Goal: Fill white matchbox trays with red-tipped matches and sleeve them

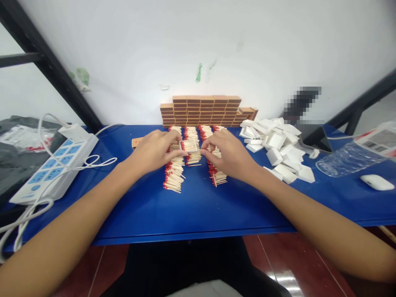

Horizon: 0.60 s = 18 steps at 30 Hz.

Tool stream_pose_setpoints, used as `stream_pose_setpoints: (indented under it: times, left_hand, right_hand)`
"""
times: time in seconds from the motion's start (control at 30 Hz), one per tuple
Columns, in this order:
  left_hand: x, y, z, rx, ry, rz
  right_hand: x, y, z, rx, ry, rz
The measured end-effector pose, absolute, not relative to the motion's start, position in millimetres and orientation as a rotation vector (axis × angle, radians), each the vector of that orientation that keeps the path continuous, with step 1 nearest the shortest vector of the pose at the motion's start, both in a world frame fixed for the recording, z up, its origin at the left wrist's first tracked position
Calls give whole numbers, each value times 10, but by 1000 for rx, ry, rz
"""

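Note:
My left hand [156, 149] grips a small white matchbox tray [188, 146] by its left end, thumb in front and fingers behind. Red-tipped matches lie inside that tray. Just right of it is my right hand [224, 150], thumb and forefinger pinched close together near the tray's right end; anything between them is too small to make out. Below and around both hands, matches lie in long rows, among them a left row [173, 175] and a right row [219, 175]. An orange matchbox sleeve [136, 142] lies beside my left wrist, partly covered.
Stacked matchboxes [201, 111] line the wall behind the rows. White empty trays [281, 144] are heaped at right, near a plastic bottle-like wrapper [343, 159] and a white earphone case [376, 182]. A power strip [55, 165] with loose cables occupies the left of the blue table [185, 218].

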State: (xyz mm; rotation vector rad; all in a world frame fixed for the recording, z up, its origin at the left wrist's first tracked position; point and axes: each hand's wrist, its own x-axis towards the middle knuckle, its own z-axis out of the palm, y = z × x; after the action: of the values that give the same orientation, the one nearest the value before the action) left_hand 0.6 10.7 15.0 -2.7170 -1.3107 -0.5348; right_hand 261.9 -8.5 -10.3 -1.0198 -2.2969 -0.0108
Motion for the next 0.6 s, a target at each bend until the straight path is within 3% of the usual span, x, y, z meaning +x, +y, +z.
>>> stream_pose_setpoints:
  times: [0.17, 0.47, 0.6]
  left_hand:
    - [26, 96, 119, -2841, -1238, -645]
    - [97, 8, 119, -2939, -1149, -793]
    - [62, 30, 109, -2909, -1195, -833]
  right_hand:
    - [2627, -99, -40, -1055, -2170, 127]
    - [2525, -182, 34, -1143, -1966, 724]
    - [2554, -173, 42, -1093, -2020, 786]
